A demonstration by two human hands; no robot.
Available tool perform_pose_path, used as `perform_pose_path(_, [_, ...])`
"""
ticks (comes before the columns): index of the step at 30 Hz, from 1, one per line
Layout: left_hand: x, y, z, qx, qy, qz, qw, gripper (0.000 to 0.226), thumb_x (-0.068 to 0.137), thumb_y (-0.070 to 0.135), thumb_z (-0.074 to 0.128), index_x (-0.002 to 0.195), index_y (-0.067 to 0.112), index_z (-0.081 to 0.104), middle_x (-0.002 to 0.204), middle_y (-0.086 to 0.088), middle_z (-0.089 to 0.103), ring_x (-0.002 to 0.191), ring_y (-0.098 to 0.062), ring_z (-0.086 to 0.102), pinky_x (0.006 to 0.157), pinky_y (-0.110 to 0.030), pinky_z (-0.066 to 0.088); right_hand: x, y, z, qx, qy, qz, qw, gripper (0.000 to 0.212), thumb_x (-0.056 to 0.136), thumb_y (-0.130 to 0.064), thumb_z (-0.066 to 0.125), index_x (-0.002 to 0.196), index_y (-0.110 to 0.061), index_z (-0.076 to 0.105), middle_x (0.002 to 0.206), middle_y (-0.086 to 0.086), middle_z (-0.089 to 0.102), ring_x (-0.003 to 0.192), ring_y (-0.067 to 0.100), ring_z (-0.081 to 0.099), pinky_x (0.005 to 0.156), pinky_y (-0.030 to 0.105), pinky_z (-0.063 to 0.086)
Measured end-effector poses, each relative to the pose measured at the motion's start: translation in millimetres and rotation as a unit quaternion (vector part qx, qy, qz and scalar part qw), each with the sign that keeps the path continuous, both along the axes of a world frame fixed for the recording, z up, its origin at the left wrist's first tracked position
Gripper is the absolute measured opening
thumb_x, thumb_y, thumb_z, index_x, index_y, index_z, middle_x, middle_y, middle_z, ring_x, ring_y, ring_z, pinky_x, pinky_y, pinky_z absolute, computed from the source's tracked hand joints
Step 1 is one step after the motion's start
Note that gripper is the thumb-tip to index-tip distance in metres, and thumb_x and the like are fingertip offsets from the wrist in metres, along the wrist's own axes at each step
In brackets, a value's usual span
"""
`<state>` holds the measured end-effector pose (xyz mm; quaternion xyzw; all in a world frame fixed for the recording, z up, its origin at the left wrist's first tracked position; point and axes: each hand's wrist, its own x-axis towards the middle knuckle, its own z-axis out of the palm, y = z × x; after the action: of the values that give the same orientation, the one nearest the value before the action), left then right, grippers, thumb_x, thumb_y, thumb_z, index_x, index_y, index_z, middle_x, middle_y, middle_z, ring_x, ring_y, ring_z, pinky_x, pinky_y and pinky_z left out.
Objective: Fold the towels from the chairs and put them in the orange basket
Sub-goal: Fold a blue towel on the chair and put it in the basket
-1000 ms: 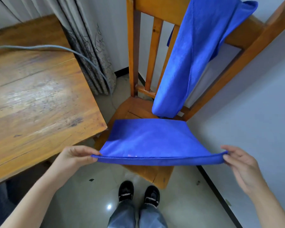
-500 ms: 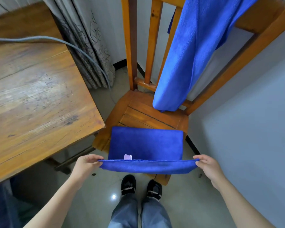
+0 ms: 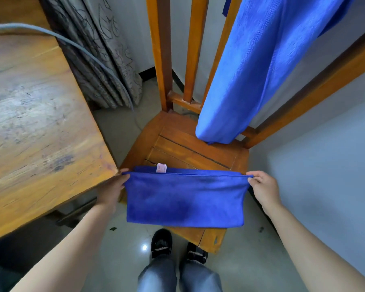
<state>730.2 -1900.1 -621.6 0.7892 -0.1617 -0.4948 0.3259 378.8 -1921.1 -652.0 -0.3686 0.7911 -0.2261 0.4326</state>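
A dark blue towel (image 3: 184,200) lies doubled over on the front of a wooden chair's seat (image 3: 190,148), a small pink label showing at its far edge. My left hand (image 3: 112,190) pinches its far left corner and my right hand (image 3: 262,187) pinches its far right corner. A second, lighter blue towel (image 3: 255,66) hangs over the chair's backrest down to the seat. No orange basket is in view.
A worn wooden table (image 3: 34,127) stands close on the left, its corner touching the left hand's side. A grey cable (image 3: 86,51) runs across it past a patterned curtain (image 3: 105,60). A white wall (image 3: 329,175) is on the right. My feet stand on a tiled floor below.
Both hands carried the towel's near edge forward over the part on the seat, folding it in half. The upper chair seat is now uncovered, and the camera has tilted down and closer.
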Motion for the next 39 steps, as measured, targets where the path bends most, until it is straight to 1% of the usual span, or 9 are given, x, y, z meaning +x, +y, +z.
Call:
perform_pose_path(5, [-0.2,-25.5,-15.8,-0.026,-0.001,0.012,1.000,0.033,0.092,0.003,0.050,0.125,0.000,0.052,0.132,-0.013,0.048,0.126,-0.030,0.043,0.103,-0.035,0.034,4.3,-20.6,-15.3,0.008,0.027,-0.010,1.000,0.028,0.087,0.001,0.049,0.112,-0.003,0.062,0.093,0.013,0.064,0.088,0.023,0.057,0.079,0.027,0.040])
perform_pose_path(8, [-2.1,-29.0,-26.1,0.003,-0.002,-0.023,1.000,0.043,0.093,0.013,0.053,0.135,0.012,0.044,0.143,-0.009,0.043,0.134,-0.029,0.038,0.107,-0.037,0.032,7.6,-21.7,-25.2,0.050,0.051,0.002,0.997,0.043,0.089,-0.006,0.052,0.132,-0.011,0.048,0.124,0.014,0.059,0.114,0.029,0.055,0.094,0.035,0.043])
perform_pose_path(11, [-0.9,-11.0,-38.2,0.108,-0.091,-0.150,0.979,0.059,0.092,0.027,0.055,0.144,0.017,0.029,0.149,-0.009,0.036,0.134,-0.031,0.037,0.108,-0.044,0.031,8.6,0.0,-36.8,0.129,0.058,-0.007,0.990,0.058,0.090,-0.016,0.056,0.142,-0.015,0.033,0.144,0.011,0.041,0.129,0.031,0.043,0.105,0.045,0.038])
perform_pose_path(15, [4.4,27.0,-55.2,0.130,-0.157,-0.169,0.964,0.054,0.091,0.022,0.057,0.140,0.012,0.036,0.139,-0.015,0.046,0.123,-0.035,0.047,0.099,-0.045,0.040,12.4,35.4,-40.5,0.213,0.026,-0.018,0.977,0.063,0.090,-0.022,0.057,0.145,-0.014,0.027,0.150,0.011,0.032,0.134,0.032,0.036,0.105,0.044,0.037])
perform_pose_path(20, [7.6,58.3,-65.5,0.230,-0.153,-0.112,0.955,0.064,0.087,0.021,0.062,0.143,0.010,0.032,0.140,-0.020,0.045,0.123,-0.040,0.048,0.099,-0.045,0.042,16.2,65.7,-48.5,0.286,-0.031,-0.059,0.956,0.066,0.089,-0.023,0.059,0.144,-0.006,0.027,0.146,0.013,0.037,0.129,0.031,0.042,0.104,0.040,0.038])
perform_pose_path(25, [15.0,79.8,-73.0,0.313,0.000,-0.077,0.946,0.059,0.089,0.028,0.060,0.140,0.013,0.034,0.131,-0.014,0.051,0.101,-0.029,0.055,0.088,-0.039,0.045,17.6,84.2,-50.7,0.313,-0.103,-0.122,0.936,0.031,0.090,-0.016,0.058,0.118,-0.005,0.051,0.112,0.011,0.056,0.098,0.025,0.050,0.084,0.033,0.033])
perform_pose_path(32, [13.9,80.2,-70.2,0.270,0.046,-0.044,0.961,0.030,0.095,0.016,0.052,0.123,0.006,0.050,0.110,-0.014,0.059,0.091,-0.031,0.061,0.090,-0.042,0.045,15.8,93.8,-37.4,0.260,-0.121,-0.158,0.945,0.056,0.091,-0.010,0.057,0.140,-0.018,0.032,0.119,0.013,0.055,0.101,0.030,0.054,0.096,0.046,0.040])
perform_pose_path(36, [15.7,78.5,-65.4,0.242,0.034,-0.041,0.969,0.027,0.093,0.017,0.055,0.119,0.012,0.050,0.110,-0.013,0.061,0.092,-0.030,0.063,0.087,-0.041,0.047,20.9,90.9,-30.2,0.276,-0.130,-0.130,0.943,0.028,0.092,-0.021,0.056,0.117,-0.011,0.052,0.117,0.017,0.060,0.099,0.028,0.056,0.088,0.039,0.042])
perform_pose_path(39, [15.4,80.7,-65.3,0.241,0.054,-0.040,0.968,0.020,0.093,0.019,0.055,0.111,0.010,0.054,0.111,-0.011,0.061,0.095,-0.028,0.061,0.088,-0.041,0.046,23.5,90.7,-25.5,0.259,-0.134,-0.156,0.944,0.030,0.093,-0.024,0.054,0.118,-0.007,0.052,0.109,0.017,0.061,0.095,0.029,0.057,0.088,0.040,0.042])
